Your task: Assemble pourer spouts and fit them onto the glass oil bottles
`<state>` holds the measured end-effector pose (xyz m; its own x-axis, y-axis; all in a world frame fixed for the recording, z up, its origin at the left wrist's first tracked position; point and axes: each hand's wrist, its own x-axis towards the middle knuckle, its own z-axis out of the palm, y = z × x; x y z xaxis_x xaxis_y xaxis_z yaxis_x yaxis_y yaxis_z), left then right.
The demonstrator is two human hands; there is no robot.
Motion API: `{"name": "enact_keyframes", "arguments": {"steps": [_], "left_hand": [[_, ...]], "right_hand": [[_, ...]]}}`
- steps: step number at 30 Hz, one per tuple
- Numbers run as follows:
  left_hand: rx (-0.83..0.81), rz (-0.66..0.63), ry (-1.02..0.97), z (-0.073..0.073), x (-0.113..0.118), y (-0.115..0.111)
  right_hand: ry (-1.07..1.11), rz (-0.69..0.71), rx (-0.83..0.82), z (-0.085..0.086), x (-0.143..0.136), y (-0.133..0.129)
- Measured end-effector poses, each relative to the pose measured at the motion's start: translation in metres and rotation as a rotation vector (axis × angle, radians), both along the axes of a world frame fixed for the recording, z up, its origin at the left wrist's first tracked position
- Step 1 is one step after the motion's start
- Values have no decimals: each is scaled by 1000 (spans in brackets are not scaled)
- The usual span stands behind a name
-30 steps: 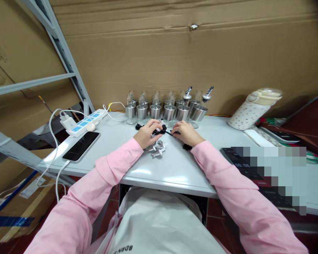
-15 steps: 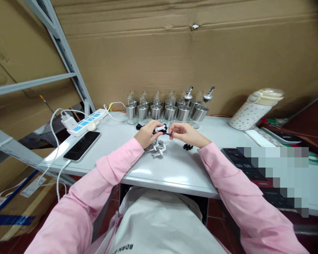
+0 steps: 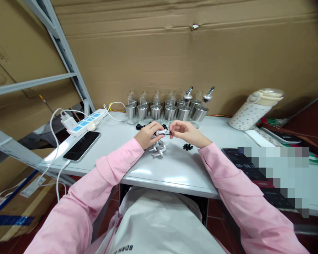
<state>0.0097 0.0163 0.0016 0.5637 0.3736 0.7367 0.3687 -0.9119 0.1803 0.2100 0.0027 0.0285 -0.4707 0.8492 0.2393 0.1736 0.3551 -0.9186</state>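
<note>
My left hand [image 3: 148, 135] is closed on a small white-grey spout piece [image 3: 161, 132], held above the table. My right hand [image 3: 184, 132] pinches a small black part [image 3: 170, 133] at the right end of that piece; the exact contact is too small to tell. Below my left hand lies a pile of grey-white spout pieces [image 3: 158, 150]. Small black parts [image 3: 188, 146] form a cluster under my right wrist. More black parts [image 3: 140, 126] lie behind my left hand, partly hidden by it.
Several glass bottles with steel sleeves [image 3: 156, 112] line the back, two with pourers. A power strip [image 3: 87, 123] and phone [image 3: 82, 146] are at left. At right stand a dotted flask [image 3: 250, 110] and a dark device with a timer [image 3: 238, 160].
The spout piece in my left hand has turned from slanting to nearly level, its end now meeting the black part at my right fingertips. Both hands have shifted only slightly.
</note>
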Motion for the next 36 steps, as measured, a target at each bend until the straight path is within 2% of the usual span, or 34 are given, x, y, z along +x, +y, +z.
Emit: {"name": "enact_keyframes", "arguments": {"steps": [14,24,31,36], "left_hand": [[34,33,-53,0,1,-1],[48,53,-60,-2,1,2],[53,44,-62,-1,1,1],[51,43,-58,-1,1,1]], "right_hand": [[14,15,-37,-1,-5,-4],[36,-78,3,2,-10,-7],[95,-118,1,-2,-8,-3],[156,-71,-14,-3,-7,-1]]}}
